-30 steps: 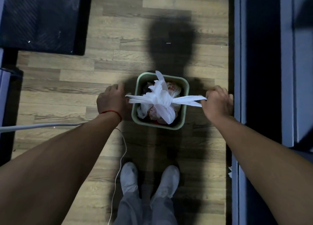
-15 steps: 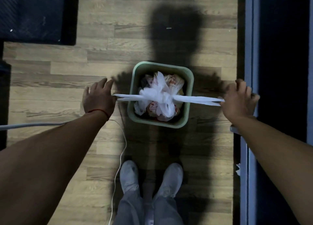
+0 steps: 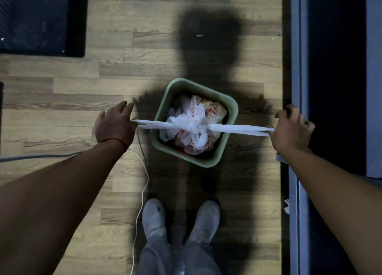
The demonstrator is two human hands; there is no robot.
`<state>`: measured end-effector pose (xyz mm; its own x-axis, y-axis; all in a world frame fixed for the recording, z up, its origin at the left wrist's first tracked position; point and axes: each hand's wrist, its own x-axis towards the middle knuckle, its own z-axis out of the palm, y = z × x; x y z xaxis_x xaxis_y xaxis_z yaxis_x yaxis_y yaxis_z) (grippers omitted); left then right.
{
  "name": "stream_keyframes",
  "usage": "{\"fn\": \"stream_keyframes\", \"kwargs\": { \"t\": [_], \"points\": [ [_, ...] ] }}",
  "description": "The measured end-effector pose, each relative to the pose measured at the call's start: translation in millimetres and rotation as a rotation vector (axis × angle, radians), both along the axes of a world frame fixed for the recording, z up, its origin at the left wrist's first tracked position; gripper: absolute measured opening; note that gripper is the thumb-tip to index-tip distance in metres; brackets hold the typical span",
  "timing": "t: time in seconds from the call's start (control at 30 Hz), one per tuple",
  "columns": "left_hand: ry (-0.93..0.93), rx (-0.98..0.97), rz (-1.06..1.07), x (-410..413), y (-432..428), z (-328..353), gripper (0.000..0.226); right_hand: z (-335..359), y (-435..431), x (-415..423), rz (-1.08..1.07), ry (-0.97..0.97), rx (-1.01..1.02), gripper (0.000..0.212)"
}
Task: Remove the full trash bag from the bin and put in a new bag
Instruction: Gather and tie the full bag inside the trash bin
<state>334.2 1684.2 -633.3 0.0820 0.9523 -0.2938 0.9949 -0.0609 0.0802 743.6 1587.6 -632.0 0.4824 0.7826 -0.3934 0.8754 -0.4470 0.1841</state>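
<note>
A small green bin [image 3: 231, 109] stands on the wood floor in front of my feet. Inside it sits a full white trash bag [image 3: 192, 128] with red print, knotted at the top. Two long white handle strips run out sideways from the knot, pulled taut. My left hand [image 3: 114, 126] grips the left strip beside the bin, with some fingers spread. My right hand [image 3: 292, 128] grips the right strip well to the right of the bin. A red thread circles my left wrist.
A thin white cable [image 3: 142, 192] curls over the floor left of my shoes [image 3: 154, 219]. A grey cord [image 3: 37, 157] runs in from the left. A dark mat [image 3: 41, 18] lies at top left. A blue-grey frame [image 3: 295, 68] with dark space beyond borders the right.
Both hands have moved apart, drawing the bag's two strips longer and tighter. The bin has turned slightly. The view has shifted a little.
</note>
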Motion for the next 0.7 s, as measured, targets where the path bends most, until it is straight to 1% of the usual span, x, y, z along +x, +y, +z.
{"fn": "stream_keyframes", "kwargs": {
  "t": [0.2,0.33,0.5,0.6,0.7],
  "points": [
    [-0.001,0.026,-0.075,7,2,11,0.051,6,-4,1,0.004,0.024,0.02,0.052],
    [0.032,0.032,-0.046,9,-2,17,0.041,13,-4,-4,0.033,0.019,0.044,0.047],
    [0.017,0.036,0.005,17,-4,32,0.028,30,1,-10,0.046,0.034,0.107,0.039],
    [-0.019,0.054,0.018,24,-8,48,0.022,44,4,-20,0.043,0.12,0.164,0.028],
    [-0.103,0.04,-0.007,34,-15,64,0.024,64,6,-38,-0.002,0.276,0.244,0.026]
  ]
}}
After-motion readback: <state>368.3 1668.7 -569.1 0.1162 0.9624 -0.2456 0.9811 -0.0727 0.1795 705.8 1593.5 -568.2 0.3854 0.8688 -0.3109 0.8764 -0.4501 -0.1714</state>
